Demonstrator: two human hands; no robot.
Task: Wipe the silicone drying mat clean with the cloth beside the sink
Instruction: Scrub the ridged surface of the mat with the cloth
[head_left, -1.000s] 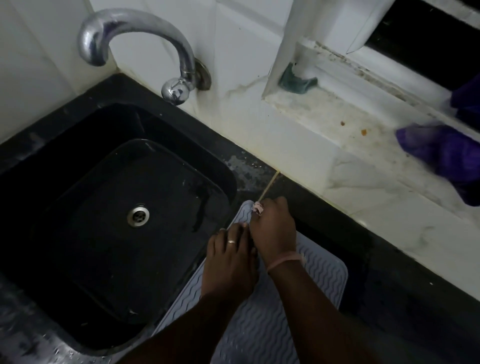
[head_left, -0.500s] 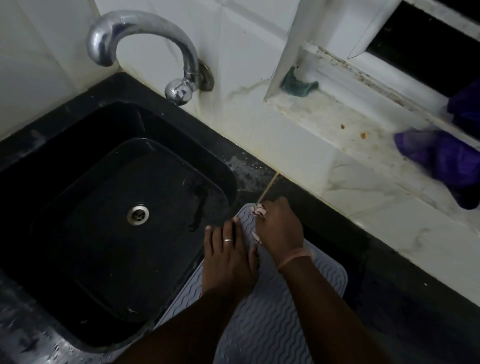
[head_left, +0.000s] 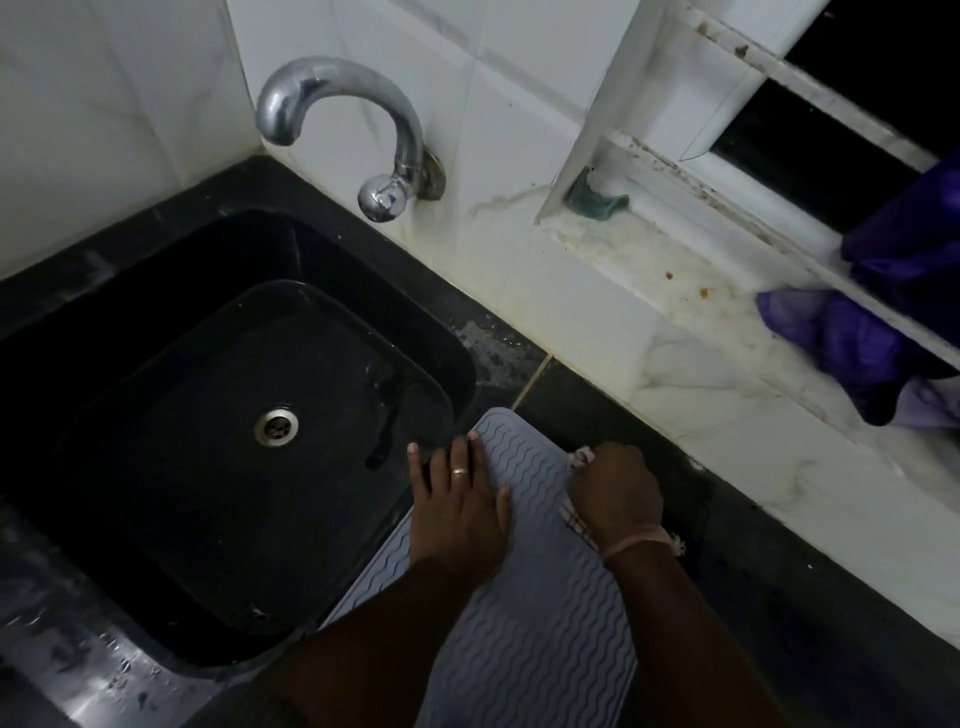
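Observation:
A grey silicone drying mat (head_left: 524, 467) with wavy ridges lies on the black counter right of the sink. My left hand (head_left: 457, 506), a ring on one finger, rests flat on the mat's left edge with fingers spread, some reaching over the sink rim. My right hand (head_left: 615, 491) is closed on a small pale cloth (head_left: 581, 457) at the mat's right edge. Only bits of the cloth stick out in front of the knuckles and beside the wrist. My forearms hide the near part of the mat.
A black sink (head_left: 223, 410) with a steel drain (head_left: 276, 426) fills the left. A chrome tap (head_left: 363, 124) juts from the white tiled wall. On the marble ledge at right lie a purple cloth (head_left: 857, 343) and a green scrap (head_left: 595, 200). The near counter is wet.
My right hand with the cloth has slid from the mat's far corner to its right edge. My left hand has shifted slightly left, and the mat's far corner shows now.

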